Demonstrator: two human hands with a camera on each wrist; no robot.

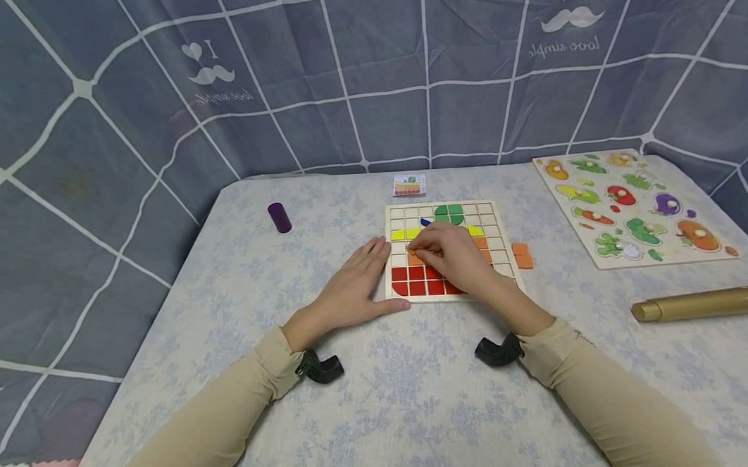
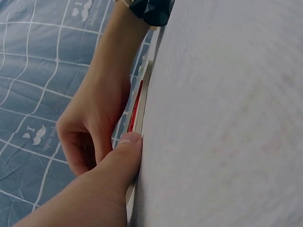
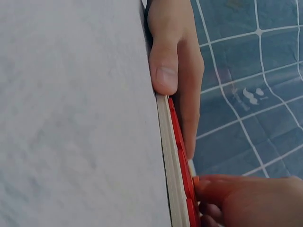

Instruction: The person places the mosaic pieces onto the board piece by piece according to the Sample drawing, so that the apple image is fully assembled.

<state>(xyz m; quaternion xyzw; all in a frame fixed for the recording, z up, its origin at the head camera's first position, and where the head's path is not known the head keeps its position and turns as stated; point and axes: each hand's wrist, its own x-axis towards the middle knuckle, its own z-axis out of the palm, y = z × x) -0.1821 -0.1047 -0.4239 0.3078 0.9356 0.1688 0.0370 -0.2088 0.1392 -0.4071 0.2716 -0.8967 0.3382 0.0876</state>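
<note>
A wooden grid board (image 1: 504, 255) lies on the table with red tiles (image 1: 417, 273) in its near rows and orange, yellow and green tiles (image 1: 455, 209) farther up. My left hand (image 1: 354, 284) rests along the board's left side, fingers extended and thumb at the near left corner. Over the board, my right hand (image 1: 454, 254) pinches a small orange tile (image 3: 196, 180) between thumb and fingertips, above the left part of the orange row. A blue piece (image 1: 425, 222) shows partly behind that hand, which hides the middle of the board.
Two orange tiles (image 1: 522, 255) lie just right of the board. A small pattern card (image 1: 409, 184) is behind it. A purple cylinder (image 1: 279, 217) stands left, a vegetable puzzle board (image 1: 639, 205) lies back right, and a gold tube (image 1: 708, 303) lies at right.
</note>
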